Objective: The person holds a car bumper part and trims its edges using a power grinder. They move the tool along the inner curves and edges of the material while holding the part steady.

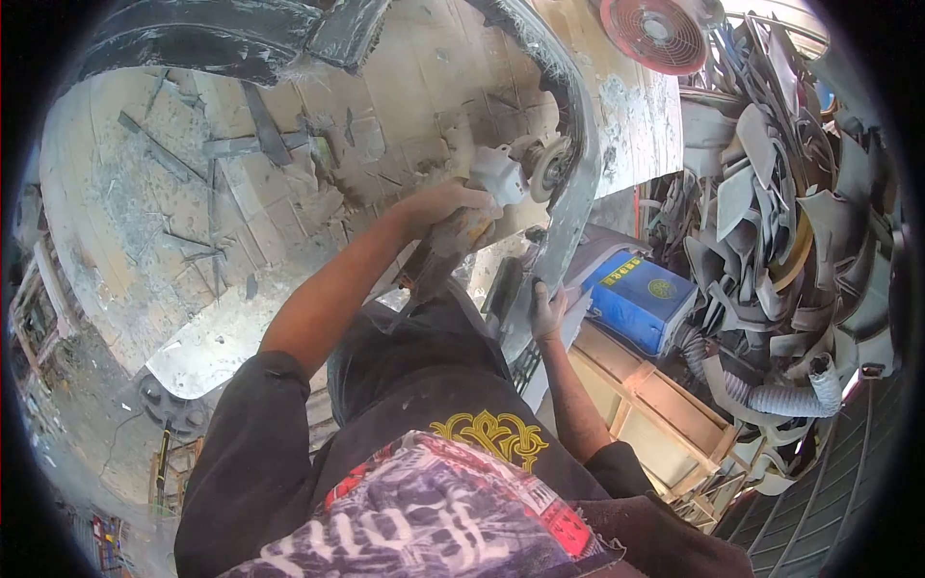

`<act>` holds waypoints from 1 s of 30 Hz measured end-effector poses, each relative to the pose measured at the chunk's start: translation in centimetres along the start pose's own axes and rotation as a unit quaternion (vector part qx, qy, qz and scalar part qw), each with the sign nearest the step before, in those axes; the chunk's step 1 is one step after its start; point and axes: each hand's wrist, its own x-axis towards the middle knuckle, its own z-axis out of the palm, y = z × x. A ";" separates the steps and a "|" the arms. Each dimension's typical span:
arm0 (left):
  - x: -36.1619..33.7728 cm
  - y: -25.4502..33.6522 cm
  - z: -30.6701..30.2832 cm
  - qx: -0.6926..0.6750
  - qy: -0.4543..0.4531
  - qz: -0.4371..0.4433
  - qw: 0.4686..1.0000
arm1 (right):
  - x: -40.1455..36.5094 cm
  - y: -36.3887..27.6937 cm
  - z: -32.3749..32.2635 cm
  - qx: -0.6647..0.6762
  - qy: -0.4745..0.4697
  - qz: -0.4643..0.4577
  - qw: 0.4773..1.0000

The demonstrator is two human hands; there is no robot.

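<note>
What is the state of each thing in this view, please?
Long curved grey strip: inner edge rough.
White-headed angle grinder: disc at the strip's inner edge; cannot tell if spinning.
Left hand: closed around the grinder.
Right hand: gripping the strip's near end.
Wide pale work surface: dusty, scrap-littered.
Round red fan: cannot tell if running.
Ribbed grey hose: bent.

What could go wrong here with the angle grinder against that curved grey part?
The disc of the angle grinder could catch the ragged edge of the curved grey part and kick back against the bare left hand. The part may also twist, since the bare right hand grips only near its lower end.
</note>
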 end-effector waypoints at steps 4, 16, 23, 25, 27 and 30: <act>-0.1 0.4 0.1 0.035 0.018 -0.016 0.999 | 0.0 0.3 0.0 0.007 -0.006 -0.003 1.000; -0.1 0.8 -0.5 0.068 0.028 0.008 0.997 | 0.1 0.1 0.1 -0.004 0.000 -0.028 1.000; 0.3 0.1 -1.2 0.105 0.038 0.050 0.992 | 0.1 0.3 0.0 0.017 -0.011 -0.010 1.000; 0.3 0.1 -1.3 0.124 0.044 0.055 0.990 | 0.1 1.2 0.0 0.008 -0.012 0.017 1.000; 0.0 0.6 -1.2 0.118 0.027 0.034 0.992 | 0.1 0.8 0.0 0.011 -0.010 0.008 1.000; 0.1 0.5 -1.7 0.143 0.014 0.024 0.989 | 0.1 0.0 0.1 0.009 -0.007 0.001 1.000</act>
